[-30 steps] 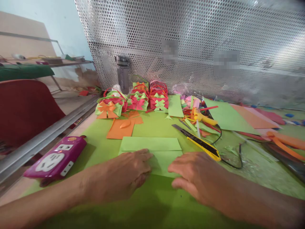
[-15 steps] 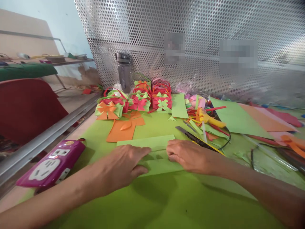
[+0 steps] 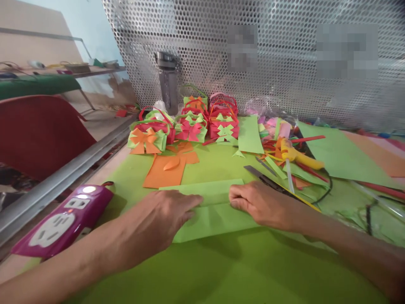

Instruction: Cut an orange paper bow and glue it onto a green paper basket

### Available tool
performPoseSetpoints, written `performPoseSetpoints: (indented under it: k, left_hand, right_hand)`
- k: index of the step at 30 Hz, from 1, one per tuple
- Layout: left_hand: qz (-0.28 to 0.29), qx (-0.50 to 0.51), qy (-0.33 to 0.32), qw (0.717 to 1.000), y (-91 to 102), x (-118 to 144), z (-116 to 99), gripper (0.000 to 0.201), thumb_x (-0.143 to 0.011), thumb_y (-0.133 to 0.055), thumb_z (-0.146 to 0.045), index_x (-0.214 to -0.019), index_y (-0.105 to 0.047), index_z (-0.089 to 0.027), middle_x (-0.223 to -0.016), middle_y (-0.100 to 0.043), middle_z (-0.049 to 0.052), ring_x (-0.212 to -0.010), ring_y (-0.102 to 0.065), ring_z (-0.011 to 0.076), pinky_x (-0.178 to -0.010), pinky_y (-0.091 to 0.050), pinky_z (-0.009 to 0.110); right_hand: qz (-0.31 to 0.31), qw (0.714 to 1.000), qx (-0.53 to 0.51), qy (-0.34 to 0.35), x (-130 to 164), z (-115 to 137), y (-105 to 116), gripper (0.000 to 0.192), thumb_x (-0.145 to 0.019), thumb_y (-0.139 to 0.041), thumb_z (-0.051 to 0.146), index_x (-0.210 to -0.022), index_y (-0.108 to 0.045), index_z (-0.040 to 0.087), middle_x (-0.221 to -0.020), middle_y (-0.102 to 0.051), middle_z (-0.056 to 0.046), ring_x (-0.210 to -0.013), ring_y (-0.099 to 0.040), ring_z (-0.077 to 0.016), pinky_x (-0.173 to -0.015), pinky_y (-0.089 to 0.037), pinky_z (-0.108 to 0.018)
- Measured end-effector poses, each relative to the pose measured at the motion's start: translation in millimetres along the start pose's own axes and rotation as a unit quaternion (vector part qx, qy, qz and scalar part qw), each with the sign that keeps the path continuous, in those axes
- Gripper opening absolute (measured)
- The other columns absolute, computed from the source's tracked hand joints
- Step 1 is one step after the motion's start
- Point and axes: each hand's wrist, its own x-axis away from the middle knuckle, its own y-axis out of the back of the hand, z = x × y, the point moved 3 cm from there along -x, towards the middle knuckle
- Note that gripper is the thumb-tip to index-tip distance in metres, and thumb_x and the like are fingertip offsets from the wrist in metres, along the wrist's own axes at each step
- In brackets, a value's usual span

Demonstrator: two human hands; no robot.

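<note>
A light green sheet of paper (image 3: 215, 217) lies in front of me with a lengthwise fold across it. My left hand (image 3: 164, 215) rests over its left part, fingers stretched out and pressing it down. At the right end of the fold, my right hand (image 3: 253, 200) is closed, its curled fingertips against the paper. Whether paper is pinched between those fingers is partly hidden. Just beyond the right hand lies a box cutter (image 3: 275, 185) with its blade out. An orange paper piece (image 3: 164, 171) lies beyond the left hand.
Several small paper bags with bows (image 3: 224, 128) stand at the back, near a grey bottle (image 3: 169, 86). A yellow glue gun (image 3: 300, 156) lies among paper scraps at right. A purple power strip (image 3: 63, 219) sits left; green sheets (image 3: 341, 152) lie far right.
The view has shifted slightly. The paper's near part lies flatter and the gap at the fold has closed. Both hands remain on the paper; a light now shows on the power strip.
</note>
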Motion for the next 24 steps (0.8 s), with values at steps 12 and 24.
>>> performPoseSetpoints:
  k: [12, 24]
  left_hand:
    - [0.133, 0.068, 0.035, 0.988, 0.1, 6.6, 8.4, 0.009, -0.081, -0.062, -0.023, -0.074, -0.065, -0.020, -0.095, -0.071, 0.005, -0.121, -0.056, 0.0262, -0.089, -0.050, 0.032]
    - [0.143, 0.101, -0.029, 0.984, 17.1, 3.0, -4.2, 0.026, -0.089, -0.058, -0.039, -0.074, -0.066, -0.020, -0.095, -0.073, 0.003, -0.113, -0.062, 0.0227, -0.090, -0.049, 0.026]
  right_hand:
    - [0.123, 0.989, -0.077, 0.042, 11.6, -5.1, 2.0, 0.024, -0.083, -0.061, 0.033, -0.067, -0.048, 0.019, -0.061, -0.042, 0.007, -0.055, -0.038, -0.0086, -0.051, -0.025, -0.024]
    - [0.196, 0.972, -0.114, 0.058, 14.8, -11.2, 1.3, 0.040, -0.081, -0.064, 0.043, -0.057, -0.043, 0.019, -0.053, -0.033, 0.009, -0.050, -0.030, -0.0073, -0.046, -0.021, -0.025]
